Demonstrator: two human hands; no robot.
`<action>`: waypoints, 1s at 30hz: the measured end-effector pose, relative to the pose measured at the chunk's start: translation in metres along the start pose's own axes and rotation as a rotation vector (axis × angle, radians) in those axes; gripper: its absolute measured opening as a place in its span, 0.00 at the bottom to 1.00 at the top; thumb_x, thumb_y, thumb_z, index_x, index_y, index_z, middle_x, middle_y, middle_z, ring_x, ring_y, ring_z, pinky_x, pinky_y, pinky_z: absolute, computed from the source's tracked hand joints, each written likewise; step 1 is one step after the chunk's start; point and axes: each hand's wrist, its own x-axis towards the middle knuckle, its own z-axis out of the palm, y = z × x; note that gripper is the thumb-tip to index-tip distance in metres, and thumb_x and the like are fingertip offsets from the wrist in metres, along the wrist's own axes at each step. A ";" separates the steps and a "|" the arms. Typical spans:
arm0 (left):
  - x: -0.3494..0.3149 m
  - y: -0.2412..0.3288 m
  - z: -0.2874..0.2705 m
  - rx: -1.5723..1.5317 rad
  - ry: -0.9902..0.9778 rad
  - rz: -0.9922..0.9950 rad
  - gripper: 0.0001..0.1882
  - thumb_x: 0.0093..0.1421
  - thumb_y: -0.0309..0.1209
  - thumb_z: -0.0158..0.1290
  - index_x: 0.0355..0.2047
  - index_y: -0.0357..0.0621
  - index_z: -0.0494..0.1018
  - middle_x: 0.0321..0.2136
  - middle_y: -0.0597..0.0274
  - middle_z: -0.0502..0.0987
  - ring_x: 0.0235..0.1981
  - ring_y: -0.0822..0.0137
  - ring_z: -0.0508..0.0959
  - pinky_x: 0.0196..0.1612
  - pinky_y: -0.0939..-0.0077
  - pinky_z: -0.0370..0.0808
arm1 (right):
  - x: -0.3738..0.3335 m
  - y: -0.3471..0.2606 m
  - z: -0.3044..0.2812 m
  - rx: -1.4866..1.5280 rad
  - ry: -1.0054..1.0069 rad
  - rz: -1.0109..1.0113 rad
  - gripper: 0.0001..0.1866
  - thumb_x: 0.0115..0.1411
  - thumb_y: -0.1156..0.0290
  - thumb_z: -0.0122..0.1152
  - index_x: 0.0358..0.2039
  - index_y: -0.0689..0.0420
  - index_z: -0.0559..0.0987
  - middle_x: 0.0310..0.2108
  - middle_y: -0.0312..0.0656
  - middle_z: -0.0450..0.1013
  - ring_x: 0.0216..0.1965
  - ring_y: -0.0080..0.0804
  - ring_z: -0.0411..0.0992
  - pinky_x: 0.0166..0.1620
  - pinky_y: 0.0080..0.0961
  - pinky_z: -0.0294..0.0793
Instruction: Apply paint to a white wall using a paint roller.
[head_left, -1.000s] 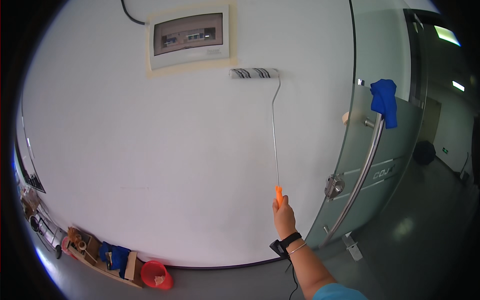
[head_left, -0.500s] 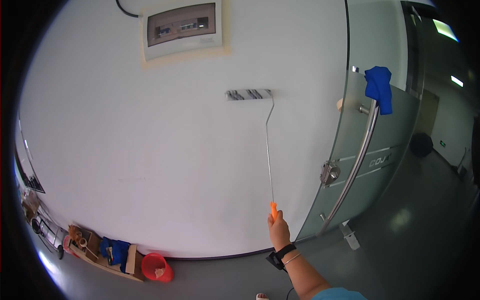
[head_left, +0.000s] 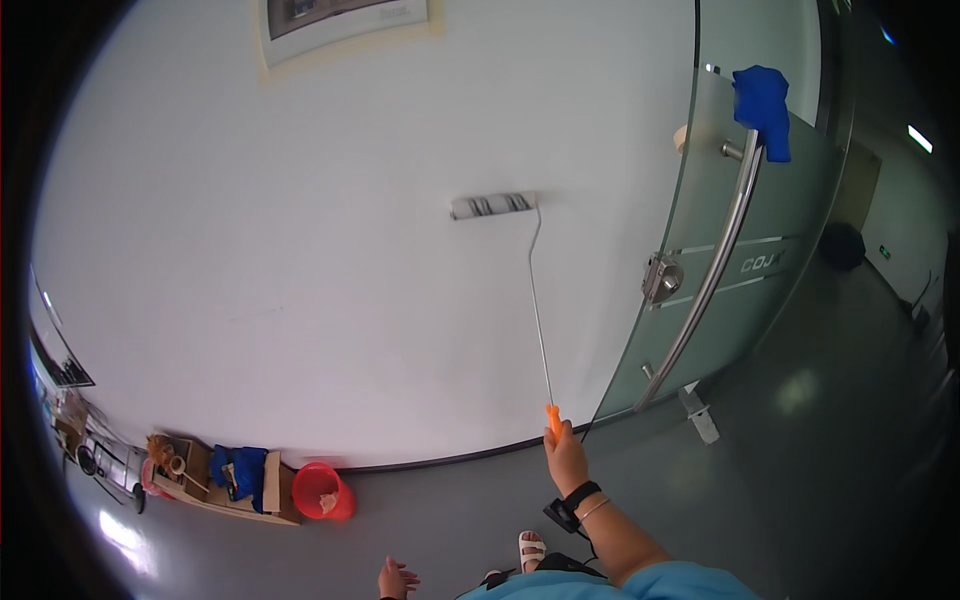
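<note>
My right hand (head_left: pixel 567 455) is closed around the orange handle of a long-shafted paint roller (head_left: pixel 493 206). Its thin metal rod rises to a white cover with dark stripes, which lies crosswise against the white wall (head_left: pixel 280 220). At the lower edge my left hand (head_left: pixel 397 578) shows with fingers apart and nothing in it. Below the roller, the floor meets the wall along a dark baseboard (head_left: pixel 420 462).
On the right stands a glass door (head_left: pixel 760 220) with a long metal handle and a blue cloth (head_left: pixel 762 105) over its top. A red bucket (head_left: pixel 322 492) and cardboard boxes (head_left: pixel 285 495) sit along the wall at lower left. An electrical panel (head_left: pixel 340 25) hangs at the top.
The view has tilted downward, so the panel and door appear higher. The roller has moved down the wall, still in my right hand. My left hand and a sandaled foot have come into view.
</note>
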 end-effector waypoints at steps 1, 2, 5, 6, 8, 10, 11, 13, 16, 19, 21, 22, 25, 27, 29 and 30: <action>-0.003 0.001 -0.001 -0.015 -0.008 -0.007 0.33 0.64 0.56 0.33 0.44 0.36 0.68 0.27 0.51 0.78 0.23 0.61 0.78 0.23 0.69 0.73 | -0.007 0.009 0.004 0.026 0.016 -0.009 0.16 0.64 0.58 0.48 0.36 0.61 0.66 0.23 0.55 0.73 0.25 0.56 0.73 0.26 0.44 0.73; -0.004 0.001 -0.003 -0.009 -0.008 -0.011 0.33 0.64 0.56 0.33 0.44 0.36 0.68 0.27 0.51 0.78 0.23 0.61 0.78 0.23 0.69 0.73 | -0.014 0.017 0.005 0.025 0.014 -0.002 0.16 0.64 0.58 0.48 0.36 0.61 0.66 0.23 0.55 0.73 0.25 0.56 0.73 0.26 0.44 0.73; -0.007 -0.006 -0.010 0.004 -0.007 -0.001 0.33 0.64 0.56 0.33 0.44 0.35 0.68 0.27 0.51 0.78 0.23 0.60 0.78 0.23 0.70 0.74 | -0.034 0.035 0.009 0.087 -0.045 0.041 0.17 0.63 0.56 0.49 0.39 0.59 0.68 0.25 0.54 0.73 0.27 0.58 0.72 0.29 0.46 0.72; -0.006 -0.008 -0.011 0.008 0.006 -0.002 0.33 0.64 0.56 0.33 0.44 0.35 0.68 0.26 0.51 0.78 0.23 0.60 0.78 0.22 0.70 0.74 | -0.041 0.040 0.007 0.087 -0.050 0.045 0.17 0.63 0.56 0.49 0.39 0.59 0.68 0.25 0.54 0.73 0.27 0.58 0.72 0.29 0.46 0.72; -0.003 -0.008 -0.016 0.015 0.022 -0.005 0.33 0.64 0.56 0.34 0.44 0.34 0.68 0.26 0.50 0.78 0.22 0.60 0.78 0.22 0.70 0.74 | -0.051 0.048 0.003 0.188 -0.129 0.113 0.17 0.64 0.56 0.49 0.40 0.59 0.69 0.25 0.54 0.73 0.28 0.58 0.72 0.29 0.45 0.72; 0.001 -0.001 -0.018 0.039 0.045 -0.044 0.32 0.66 0.55 0.29 0.38 0.34 0.66 0.21 0.50 0.76 0.19 0.58 0.78 0.19 0.68 0.73 | -0.059 0.057 0.001 0.145 -0.132 0.103 0.17 0.64 0.56 0.49 0.40 0.58 0.69 0.24 0.54 0.73 0.28 0.57 0.72 0.29 0.44 0.72; 0.001 0.002 -0.017 0.041 0.046 -0.044 0.32 0.66 0.55 0.29 0.38 0.34 0.66 0.21 0.50 0.76 0.19 0.58 0.78 0.19 0.68 0.73 | -0.062 0.063 0.003 0.199 -0.137 0.116 0.17 0.64 0.56 0.49 0.39 0.58 0.69 0.24 0.53 0.73 0.27 0.57 0.72 0.28 0.43 0.72; 0.001 0.009 -0.016 0.052 0.075 -0.057 0.31 0.66 0.53 0.30 0.39 0.32 0.66 0.22 0.48 0.75 0.19 0.56 0.78 0.19 0.66 0.74 | -0.066 0.069 0.006 0.256 -0.141 0.128 0.17 0.64 0.56 0.49 0.39 0.58 0.69 0.23 0.52 0.73 0.27 0.57 0.73 0.28 0.43 0.73; 0.005 0.004 -0.014 0.009 0.019 -0.007 0.34 0.64 0.57 0.34 0.45 0.34 0.68 0.26 0.50 0.78 0.22 0.59 0.78 0.21 0.68 0.74 | -0.063 0.074 0.011 0.290 -0.158 0.202 0.16 0.64 0.56 0.49 0.38 0.58 0.69 0.22 0.52 0.73 0.27 0.57 0.72 0.28 0.42 0.72; 0.000 0.014 -0.009 0.081 0.033 0.002 0.34 0.63 0.58 0.34 0.45 0.33 0.67 0.25 0.49 0.78 0.21 0.58 0.78 0.21 0.67 0.74 | -0.047 0.079 0.017 0.309 -0.132 0.211 0.16 0.64 0.57 0.49 0.38 0.59 0.69 0.23 0.52 0.73 0.26 0.56 0.72 0.27 0.42 0.72; 0.012 -0.007 -0.019 0.037 0.020 0.015 0.35 0.63 0.58 0.34 0.44 0.34 0.67 0.25 0.49 0.78 0.21 0.58 0.78 0.21 0.67 0.74 | -0.034 0.076 0.017 0.233 -0.063 0.118 0.16 0.63 0.57 0.50 0.38 0.59 0.69 0.23 0.53 0.73 0.27 0.56 0.72 0.27 0.43 0.71; 0.015 -0.003 -0.017 -0.004 0.004 0.020 0.35 0.63 0.58 0.33 0.44 0.34 0.67 0.25 0.48 0.78 0.21 0.57 0.78 0.21 0.66 0.74 | -0.027 0.077 0.018 0.226 -0.071 0.142 0.16 0.63 0.57 0.50 0.38 0.58 0.69 0.24 0.53 0.73 0.27 0.56 0.72 0.27 0.44 0.71; 0.006 0.012 -0.011 0.050 0.034 -0.002 0.36 0.63 0.59 0.31 0.44 0.34 0.67 0.25 0.48 0.78 0.21 0.57 0.78 0.21 0.65 0.74 | -0.003 0.067 0.007 0.166 -0.017 0.110 0.13 0.63 0.62 0.51 0.37 0.61 0.69 0.27 0.54 0.72 0.31 0.57 0.71 0.32 0.43 0.70; 0.014 0.008 -0.011 0.069 0.048 0.007 0.36 0.63 0.59 0.30 0.44 0.34 0.67 0.25 0.48 0.78 0.22 0.57 0.78 0.22 0.64 0.73 | 0.018 0.061 0.006 0.156 0.031 0.053 0.13 0.63 0.63 0.51 0.37 0.62 0.68 0.25 0.55 0.72 0.28 0.57 0.71 0.29 0.44 0.70; 0.023 0.008 -0.010 0.046 0.053 0.013 0.36 0.63 0.59 0.29 0.44 0.34 0.67 0.25 0.48 0.78 0.21 0.57 0.78 0.21 0.64 0.72 | 0.040 0.052 0.001 0.144 0.042 0.035 0.13 0.63 0.63 0.51 0.36 0.62 0.68 0.24 0.56 0.72 0.27 0.57 0.71 0.29 0.44 0.70; 0.029 0.010 -0.009 0.034 0.054 0.031 0.36 0.63 0.59 0.29 0.44 0.34 0.67 0.25 0.48 0.78 0.21 0.57 0.78 0.21 0.64 0.72 | 0.050 0.046 -0.002 0.154 0.073 0.010 0.14 0.63 0.63 0.51 0.36 0.62 0.67 0.23 0.56 0.72 0.27 0.57 0.71 0.28 0.44 0.70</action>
